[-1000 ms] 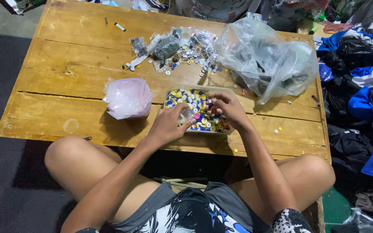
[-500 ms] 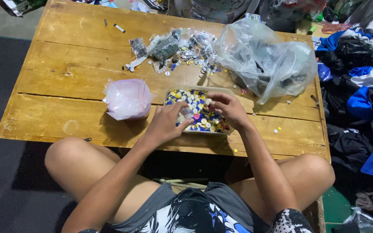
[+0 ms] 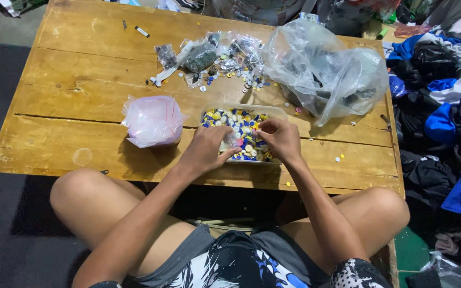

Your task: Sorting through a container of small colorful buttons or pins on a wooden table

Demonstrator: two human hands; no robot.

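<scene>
While my left hand [image 3: 206, 148] and right hand [image 3: 279, 138] pinch small buttons [image 3: 237, 118] in the clear tub [image 3: 241, 108], I pick slowly, one by one.

Single head-worn view, looking steeply down from above the seated person's lap. Wooden table [image 3: 70, 133] fills the middle, near. Dark floor at left, clothes pile [image 3: 444, 106] at right.

The person wore a grey top with a bold black, white and blue print at the bottom centre of the frame, and black-and-white speckled shorts at lower right. Arms and knees were bare.
</scene>
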